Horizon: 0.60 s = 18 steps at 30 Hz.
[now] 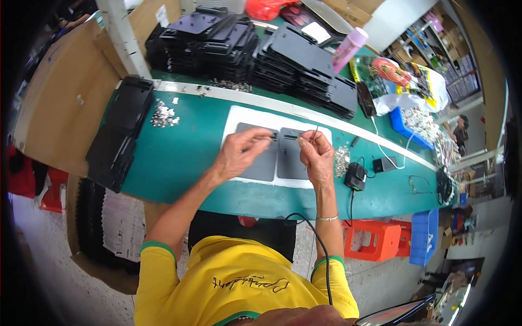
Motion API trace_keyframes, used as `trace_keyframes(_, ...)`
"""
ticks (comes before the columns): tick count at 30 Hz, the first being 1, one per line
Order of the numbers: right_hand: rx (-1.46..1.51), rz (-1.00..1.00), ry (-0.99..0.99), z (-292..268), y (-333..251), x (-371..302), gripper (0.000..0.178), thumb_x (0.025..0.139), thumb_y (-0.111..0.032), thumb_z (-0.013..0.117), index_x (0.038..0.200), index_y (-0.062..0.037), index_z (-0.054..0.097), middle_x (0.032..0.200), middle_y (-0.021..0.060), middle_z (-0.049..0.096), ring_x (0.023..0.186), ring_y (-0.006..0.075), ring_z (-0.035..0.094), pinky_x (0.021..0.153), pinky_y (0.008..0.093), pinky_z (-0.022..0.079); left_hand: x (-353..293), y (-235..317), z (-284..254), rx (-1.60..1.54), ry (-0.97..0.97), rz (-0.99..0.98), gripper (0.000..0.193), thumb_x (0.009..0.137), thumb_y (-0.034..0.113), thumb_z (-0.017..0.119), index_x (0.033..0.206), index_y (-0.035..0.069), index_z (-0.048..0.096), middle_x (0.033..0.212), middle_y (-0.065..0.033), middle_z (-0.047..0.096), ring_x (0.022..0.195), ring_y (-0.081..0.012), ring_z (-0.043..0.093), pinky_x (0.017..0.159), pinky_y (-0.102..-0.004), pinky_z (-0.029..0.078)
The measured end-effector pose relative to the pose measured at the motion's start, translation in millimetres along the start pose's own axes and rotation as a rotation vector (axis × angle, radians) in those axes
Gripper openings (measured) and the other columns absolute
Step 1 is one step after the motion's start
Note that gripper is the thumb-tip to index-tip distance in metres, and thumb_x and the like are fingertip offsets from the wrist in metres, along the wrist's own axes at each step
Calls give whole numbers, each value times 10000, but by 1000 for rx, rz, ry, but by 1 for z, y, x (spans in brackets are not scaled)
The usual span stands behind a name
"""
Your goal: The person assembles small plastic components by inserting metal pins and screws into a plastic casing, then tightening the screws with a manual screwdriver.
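Observation:
On a white sheet (232,120) lie two flat dark grey plastic panels, a left panel (261,169) and a right panel (290,163). My left hand (239,154) hovers over the left panel, fingers loosely stretched toward its upper right corner and apart. I see nothing in them. Above the right panel's right edge, my right hand (318,157) is closed in a pinch. A thin dark stick-like tool (315,133) sticks up from its fingers. Something small and pale shows at the fingertips, too small to name. Beside that hand is a pile of small metal parts (342,161).
Tall stacks of black panels (296,54) stand behind a white rail (206,91). More black panels (120,133) and a silver parts pile (164,115) sit left. To the right are a black charger-like block (356,176), glasses (420,185) and a blue bin (408,127).

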State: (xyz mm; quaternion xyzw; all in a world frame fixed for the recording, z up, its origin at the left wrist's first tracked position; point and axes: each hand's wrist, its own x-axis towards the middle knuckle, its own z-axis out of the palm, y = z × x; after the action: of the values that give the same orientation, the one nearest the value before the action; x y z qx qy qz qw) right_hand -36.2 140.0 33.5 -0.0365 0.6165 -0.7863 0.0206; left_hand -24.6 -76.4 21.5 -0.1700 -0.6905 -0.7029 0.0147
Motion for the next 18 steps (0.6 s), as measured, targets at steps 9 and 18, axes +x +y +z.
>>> trace_keyframes(9,-242,-137,-69,45,9,-11,125,864,-11,653,983,-13,616,766,-54,576,586,-15,437,492,151,344,-4,1,-1,-164,-52,-99,248,947,109,567,1149,-29,608,997,-94,660,833,-128,631,769,-258,534)
trace_keyframes(18,-179,-61,0,52,22,-7,57,879,-70,654,914,-27,644,643,-75,536,512,-11,418,434,161,305,-3,-14,3,227,105,168,155,857,-7,631,1011,-8,632,886,-92,664,758,-170,675,651,-267,555)
